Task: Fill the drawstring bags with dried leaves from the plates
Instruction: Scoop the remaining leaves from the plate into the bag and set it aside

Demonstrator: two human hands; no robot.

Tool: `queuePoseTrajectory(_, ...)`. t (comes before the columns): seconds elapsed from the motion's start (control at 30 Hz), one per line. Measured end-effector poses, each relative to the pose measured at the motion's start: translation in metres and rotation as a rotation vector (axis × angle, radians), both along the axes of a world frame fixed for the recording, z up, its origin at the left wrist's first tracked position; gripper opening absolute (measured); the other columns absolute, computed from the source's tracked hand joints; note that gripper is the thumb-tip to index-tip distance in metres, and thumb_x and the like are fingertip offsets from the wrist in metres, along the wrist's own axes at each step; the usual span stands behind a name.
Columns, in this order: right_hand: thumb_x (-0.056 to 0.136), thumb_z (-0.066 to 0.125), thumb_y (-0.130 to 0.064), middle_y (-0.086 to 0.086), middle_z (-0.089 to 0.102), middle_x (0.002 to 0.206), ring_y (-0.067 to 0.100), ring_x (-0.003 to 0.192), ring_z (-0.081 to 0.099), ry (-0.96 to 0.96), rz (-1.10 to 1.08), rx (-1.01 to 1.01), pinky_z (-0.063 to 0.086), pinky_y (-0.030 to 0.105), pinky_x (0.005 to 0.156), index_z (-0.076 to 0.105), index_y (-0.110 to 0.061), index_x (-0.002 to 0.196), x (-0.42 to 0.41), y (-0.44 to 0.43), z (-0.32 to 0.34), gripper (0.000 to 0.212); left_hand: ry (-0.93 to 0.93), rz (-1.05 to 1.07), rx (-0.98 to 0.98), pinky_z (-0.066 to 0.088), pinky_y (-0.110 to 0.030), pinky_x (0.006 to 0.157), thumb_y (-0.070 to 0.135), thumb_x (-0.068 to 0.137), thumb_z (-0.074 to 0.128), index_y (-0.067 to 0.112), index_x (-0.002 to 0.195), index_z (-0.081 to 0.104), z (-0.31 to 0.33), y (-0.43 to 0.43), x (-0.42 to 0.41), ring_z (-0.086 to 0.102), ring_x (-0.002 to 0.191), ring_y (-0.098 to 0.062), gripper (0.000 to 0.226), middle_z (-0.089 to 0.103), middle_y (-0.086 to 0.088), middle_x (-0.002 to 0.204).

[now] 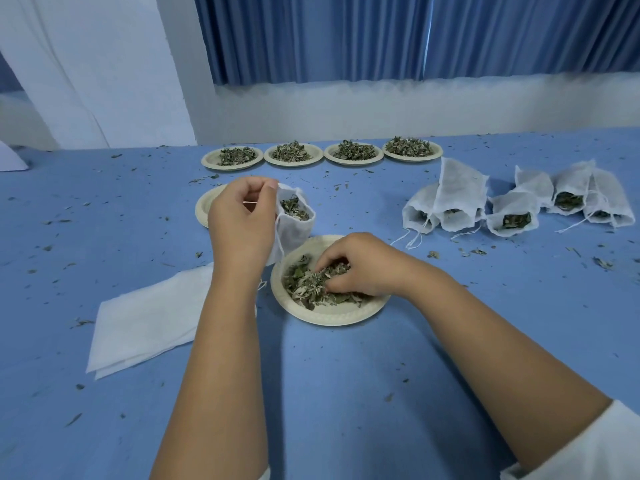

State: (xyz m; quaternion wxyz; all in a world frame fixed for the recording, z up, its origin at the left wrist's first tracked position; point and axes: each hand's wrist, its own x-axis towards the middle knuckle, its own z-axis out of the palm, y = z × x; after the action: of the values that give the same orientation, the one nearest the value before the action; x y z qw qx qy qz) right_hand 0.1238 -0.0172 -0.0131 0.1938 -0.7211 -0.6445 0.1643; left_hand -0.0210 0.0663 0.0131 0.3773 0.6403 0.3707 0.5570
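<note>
Blue cloth covers the table (346,375), littered with leaf crumbs. Left hand (240,220) is raised above the cloth, thumb and fingertips pinched on the rim of a white bag (294,233), holding its mouth open; the bag hangs upright and is already part full of dried leaves (294,209). Just below and right of it sits the near plate (329,315), pale and round, with a loose heap of leaves in it. Right hand (360,268) is down in that plate, fingers curled into the heap and closed on a bunch of leaves. Behind the left hand lies another plate (204,206), mostly hidden, and what shows of it looks bare. Along the far edge stand four plates (322,155) in a row, rims touching or nearly so, each piled with leaves. To the right lie the filled bags (512,206), a cluster on their sides with mouths toward the camera, leaves showing inside and strings trailing on the cloth. Left of the near plate, partly under the left forearm, lies a flat stack of empty bags (145,320). A blue curtain (381,32) hangs behind the table.
</note>
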Motion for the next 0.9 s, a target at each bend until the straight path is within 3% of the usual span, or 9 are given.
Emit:
queuePoseTrajectory(0.07,0.081,0.076,-0.023,-0.014,0.058,0.089,0.006,0.078,0.057,0.039,-0.022,0.040,0.043,0.012,0.064,0.075,-0.028,0.102,0.002,-0.001,0.003,0.022,0.021,-0.001,-0.003,0.041,-0.005,0.057,0.019,0.096,0.059,0.021,0.091,0.068,-0.001,0.001,0.001,0.052,0.057,0.010,0.010,0.061,0.015,0.072)
queuePoseTrajectory(0.2,0.078,0.081,-0.025,-0.010,0.069,0.085,-0.001,0.076,0.059,0.235,-0.094,0.150,0.042,0.006,0.063,0.077,-0.022,0.097,0.008,-0.001,0.013,0.020,0.030,0.069,0.039,0.044,-0.011,0.063,0.021,0.096,0.058,0.021,0.090,0.066,-0.002,0.003,-0.001,0.054,0.061,0.008,0.010,0.061,0.017,0.074)
queuePoseTrajectory(0.3,0.077,0.082,-0.022,-0.005,0.074,0.082,-0.002,0.067,0.059,0.385,-0.121,0.224,0.046,0.012,0.068,0.078,-0.019,0.095,0.011,-0.002,0.018,0.019,0.078,0.156,0.112,0.048,-0.025,0.072,0.023,0.097,0.056,0.023,0.090,0.065,-0.003,0.007,-0.005,0.058,0.071,-0.006,0.011,0.061,0.016,0.077)
queuePoseTrajectory(0.37,0.077,0.082,-0.022,-0.009,0.074,0.081,-0.002,0.070,0.062,0.465,-0.146,0.245,0.050,0.017,0.072,0.078,-0.020,0.097,0.012,-0.003,0.018,0.021,0.125,0.154,0.145,0.048,-0.024,0.072,0.023,0.097,0.056,0.023,0.090,0.065,-0.005,0.009,-0.005,0.060,0.076,-0.012,0.011,0.065,0.009,0.081)
queuePoseTrajectory(0.43,0.076,0.083,-0.021,-0.005,0.075,0.087,0.002,0.077,0.065,0.527,-0.163,0.258,0.053,0.022,0.078,0.077,-0.020,0.099,0.013,-0.003,0.018,0.024,0.171,0.125,0.156,0.047,-0.021,0.072,0.022,0.096,0.056,0.022,0.090,0.066,-0.008,0.009,-0.002,0.061,0.077,-0.011,0.011,0.067,0.006,0.085)
queuePoseTrajectory(0.5,0.075,0.083,-0.021,-0.005,0.072,0.089,-0.001,0.080,0.063,0.563,-0.160,0.279,0.052,0.022,0.082,0.075,-0.023,0.101,0.013,-0.003,0.019,0.027,0.211,0.089,0.158,0.050,-0.026,0.076,0.022,0.096,0.058,0.019,0.092,0.069,-0.011,0.008,0.001,0.063,0.080,-0.013,0.012,0.068,0.005,0.085)
queuePoseTrajectory(0.63,0.074,0.084,-0.025,-0.009,0.069,0.078,0.001,0.073,0.065,0.654,-0.183,0.309,0.050,0.016,0.073,0.069,-0.026,0.102,0.015,-0.005,0.022,0.032,0.281,-0.005,0.107,0.051,-0.027,0.074,0.024,0.092,0.064,0.027,0.084,0.069,-0.014,0.008,0.005,0.062,0.073,-0.005,0.010,0.065,0.015,0.076)
queuePoseTrajectory(0.73,0.072,0.086,-0.026,-0.002,0.074,0.082,0.006,0.076,0.069,0.736,-0.239,0.352,0.051,0.022,0.074,0.067,-0.024,0.096,0.016,-0.006,0.025,0.031,0.298,-0.071,0.061,0.053,-0.027,0.071,0.027,0.088,0.071,0.027,0.083,0.072,-0.016,0.007,0.008,0.062,0.069,-0.003,0.005,0.067,0.013,0.074)
queuePoseTrajectory(0.9,0.073,0.085,-0.018,0.003,0.076,0.084,0.009,0.074,0.071,0.935,-0.261,0.433,0.052,0.017,0.063,0.065,-0.018,0.092,0.010,-0.004,0.027,0.028,0.319,-0.082,0.078,0.052,-0.024,0.067,0.030,0.085,0.074,0.022,0.079,0.074,-0.016,0.002,0.014,0.062,0.065,-0.004,0.010,0.068,0.011,0.070)
